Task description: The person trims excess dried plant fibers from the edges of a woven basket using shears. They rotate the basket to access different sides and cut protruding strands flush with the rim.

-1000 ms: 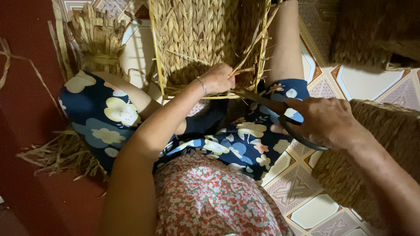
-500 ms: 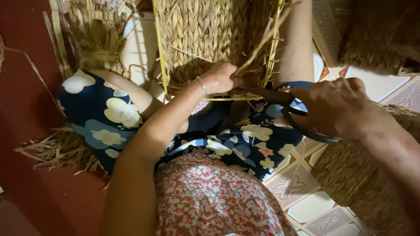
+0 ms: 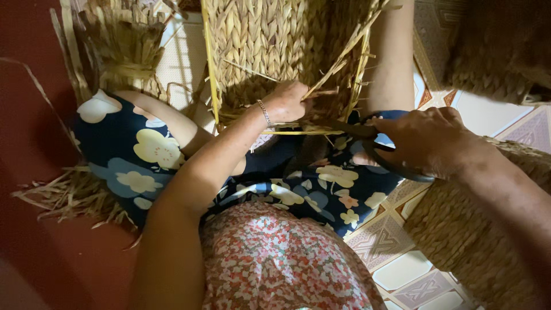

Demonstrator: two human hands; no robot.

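Left hand: the left hand was clamped on loose straw ends at the near edge of the woven basket, as in the earlier frames.
Right hand: the right hand was closed through the loops of dark scissors, blades pointing toward 9 o'clock, at the basket's rim.
Change: the scissors had slid in closer under the left hand than a second before; the trimming seemed about to bite.
Basket: it stood at 12 o'clock, between the knees.
Nearby: a straw bundle lay at 10 o'clock.
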